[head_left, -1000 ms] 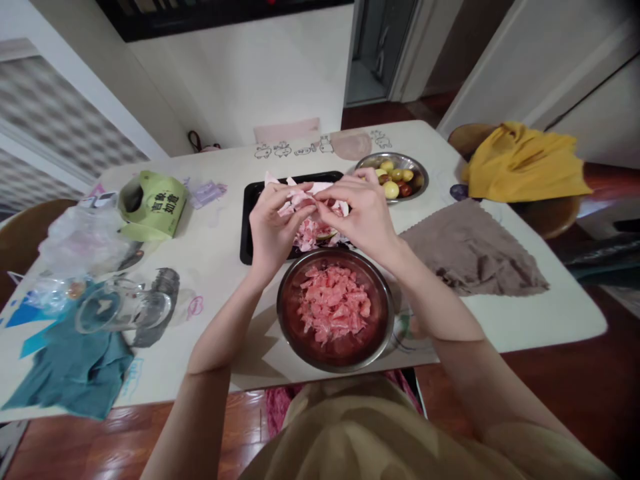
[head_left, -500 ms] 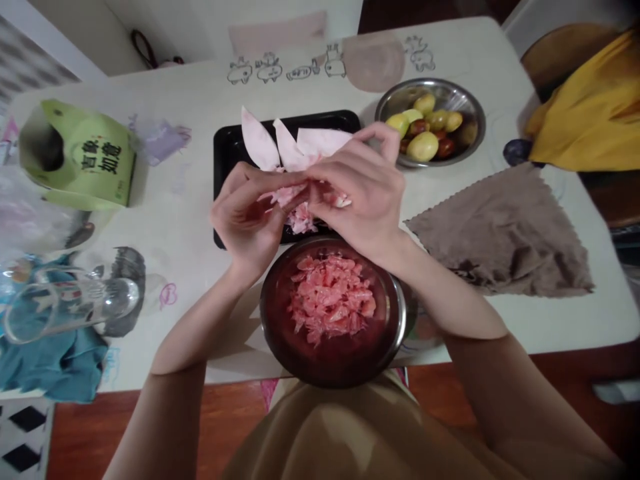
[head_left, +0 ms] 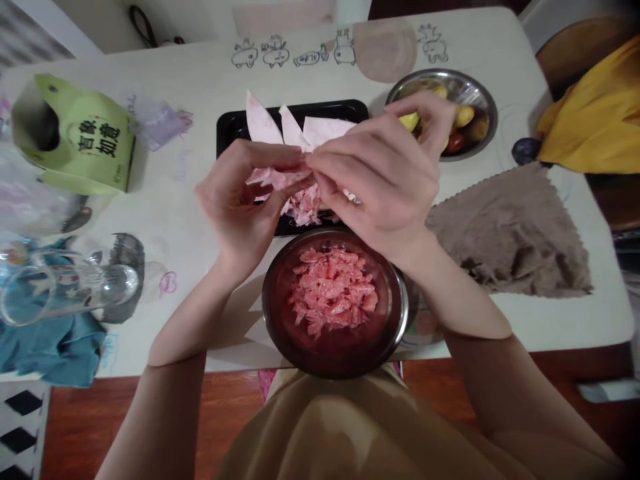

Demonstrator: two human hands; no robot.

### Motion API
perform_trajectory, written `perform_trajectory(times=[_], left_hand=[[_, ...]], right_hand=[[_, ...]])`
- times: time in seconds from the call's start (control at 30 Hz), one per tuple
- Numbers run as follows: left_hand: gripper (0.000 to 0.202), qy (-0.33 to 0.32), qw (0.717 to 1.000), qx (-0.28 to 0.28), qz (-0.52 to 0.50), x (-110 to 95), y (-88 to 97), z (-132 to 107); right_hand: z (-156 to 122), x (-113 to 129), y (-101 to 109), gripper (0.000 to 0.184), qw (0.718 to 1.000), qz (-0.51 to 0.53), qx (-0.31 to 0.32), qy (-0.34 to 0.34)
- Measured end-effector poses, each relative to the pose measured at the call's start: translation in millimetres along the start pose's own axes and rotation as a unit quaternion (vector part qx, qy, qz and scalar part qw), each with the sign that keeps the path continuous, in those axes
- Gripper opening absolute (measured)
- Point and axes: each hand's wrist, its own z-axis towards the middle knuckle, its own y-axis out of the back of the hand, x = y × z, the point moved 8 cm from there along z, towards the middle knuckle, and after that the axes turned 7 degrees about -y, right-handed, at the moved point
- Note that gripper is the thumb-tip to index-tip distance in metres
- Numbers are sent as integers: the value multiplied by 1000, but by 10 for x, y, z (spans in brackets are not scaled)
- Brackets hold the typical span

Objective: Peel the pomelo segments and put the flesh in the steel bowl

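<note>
Head view. Nearest the body, one round, shiny metal bowl [head_left: 325, 353] is set at the near edge of the pale worktop [head_left: 165, 220]; inside it glossy pinkish-red flesh pieces [head_left: 333, 290] are heaped, too merged to be counted. Just beyond, one ragged, pale pink piece [head_left: 275, 179] is held up between two bare hands. By the left hand [head_left: 235, 220] it is pinched between thumb and fingers; by the right hand [head_left: 387, 180] its right end is pinched, fingertips bunched.

Relation noted: the piece's long axis is laid roughly crosswise, left to right; the bowl lies from it toward the body. The bowl's far rim is overlapped in view by the right hand, judged the nearer.

Beyond and below the hands, one black rectangular tray [head_left: 230, 137] is seen, with three large white peel pieces [head_left: 263, 120] at its far side and pink-white scraps [head_left: 303, 203], uncounted, nearer.

Farther right, a second metal bowl [head_left: 457, 85] is stocked with yellow-green and reddish round fruits [head_left: 465, 115], partly masked by the right hand; no full count can be made.
</note>
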Motion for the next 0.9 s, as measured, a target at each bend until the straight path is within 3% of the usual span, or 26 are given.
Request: perform_trajectory(times=[0.23,0.4,0.53,0.7,0.9], left_hand=[[10,16,999,26,20,-36,-15,-9],[12,12,997,70,4,93,-17,18],[11,-33,993,105,-45,103,-9,74],[7,-67,990,90,-86,17,27,129],[9,-72,994,49,-69,5,94,133]], right_hand=[[-26,-3,-1,36,997,-71,-24,13],[-34,-9,31,25,999,-12,-20,22],[-83,10,16,23,998,44,-23,45],[-169,128,98,12,987,59,-106,109],[-228,227,161,15,975,23,-157,156]])
